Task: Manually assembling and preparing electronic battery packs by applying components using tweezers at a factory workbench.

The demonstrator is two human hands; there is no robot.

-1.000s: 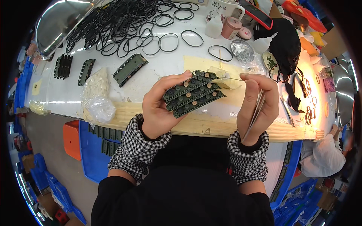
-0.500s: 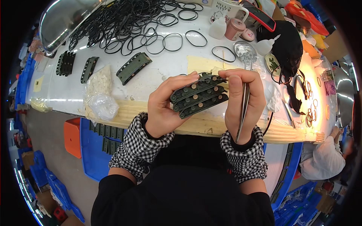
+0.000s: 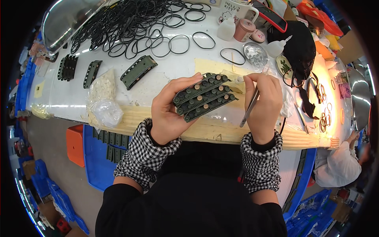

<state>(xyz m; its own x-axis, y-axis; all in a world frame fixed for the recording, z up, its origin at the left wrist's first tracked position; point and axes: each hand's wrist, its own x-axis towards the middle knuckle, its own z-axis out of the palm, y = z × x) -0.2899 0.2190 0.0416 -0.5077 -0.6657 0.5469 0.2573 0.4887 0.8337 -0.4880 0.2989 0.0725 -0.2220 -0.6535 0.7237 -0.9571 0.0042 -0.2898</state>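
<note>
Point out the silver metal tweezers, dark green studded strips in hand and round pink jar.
Silver metal tweezers [image 3: 249, 111], head view: exposed shank.
Dark green studded strips [image 3: 203, 97], head view: middle strip.
Round pink jar [image 3: 242, 34], head view: side wall.

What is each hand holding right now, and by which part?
Left hand: the stack of green strips, by its left end. Right hand: silver tweezers, one end jutting below the fingers; which end cannot be told.

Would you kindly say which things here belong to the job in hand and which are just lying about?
In the job: green strips in the left hand; tweezers in the right hand; probably matching green pieces.

Apparently lying about: phone, mug, pink jar.
</note>
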